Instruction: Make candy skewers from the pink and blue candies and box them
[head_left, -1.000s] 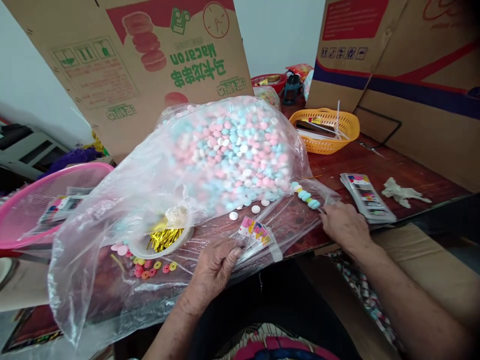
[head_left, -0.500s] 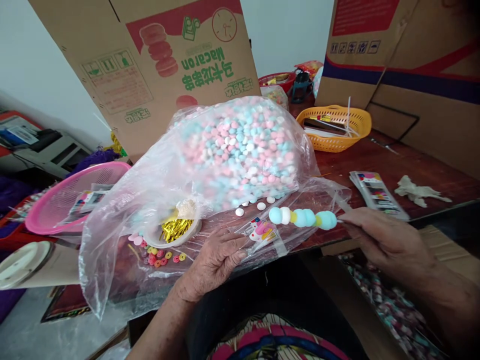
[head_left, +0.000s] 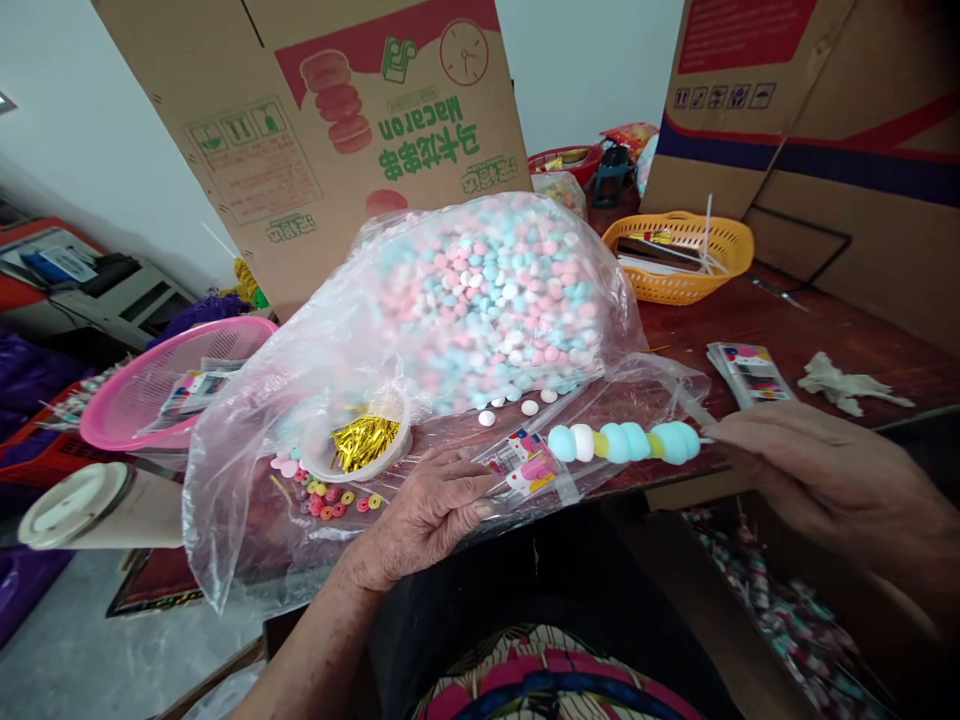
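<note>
My right hand [head_left: 817, 480] pinches the stick end of a candy skewer [head_left: 622, 442] of blue, white and yellow pieces, held level and pointing left above the table edge. My left hand [head_left: 431, 515] rests flat on the clear plastic sheet, fingertips on a small printed clear wrapper [head_left: 525, 466]. Behind both lies a large clear bag of pink, blue and white candies [head_left: 487, 300]. A white bowl of gold twist ties [head_left: 364, 445] sits under the plastic to the left, with small coloured ring candies [head_left: 334, 500] beside it.
A pink basket [head_left: 150, 385] sits at the left, an orange basket [head_left: 686, 255] at the back right. A stack of printed wrappers [head_left: 746, 370] and a crumpled glove [head_left: 847, 385] lie on the brown table. Cardboard boxes [head_left: 360, 130] stand behind. A white-lidded cup [head_left: 82, 505] lies lower left.
My right hand has lifted the skewer off the table and drawn it right and toward me. My left hand has stayed on the wrapper.
</note>
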